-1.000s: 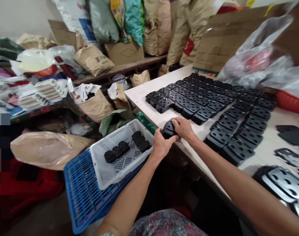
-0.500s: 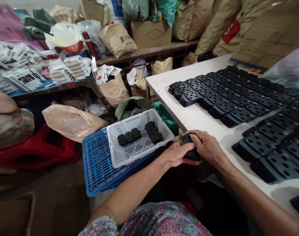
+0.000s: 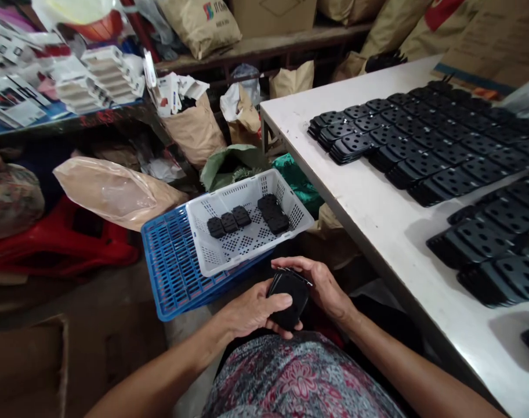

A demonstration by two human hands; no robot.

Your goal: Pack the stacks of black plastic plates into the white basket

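Gripping a stack of black perforated plates [image 3: 286, 299] two-handed, closed firmly: my left hand [image 3: 247, 310] across the flat face, my right hand [image 3: 321, 287] curled round the far edge. Main risk: looks like separate plates, not one block. If either hand eases off or I tilt too far, plates could shear apart and drop onto my lap [image 3: 290, 371]. Long axis runs roughly away from me, toward the basket, with a slight tilt; exact angle hard to tell. Stack sits just above my lap, near a white plastic basket [image 3: 225, 191] resting on a blue crate [image 3: 160, 255]. Basket holds more black plates [image 3: 228, 223]; a bump could shift it on the crate. Table [image 3: 377, 203] is to my right, with rows of black plates [image 3: 421, 139].
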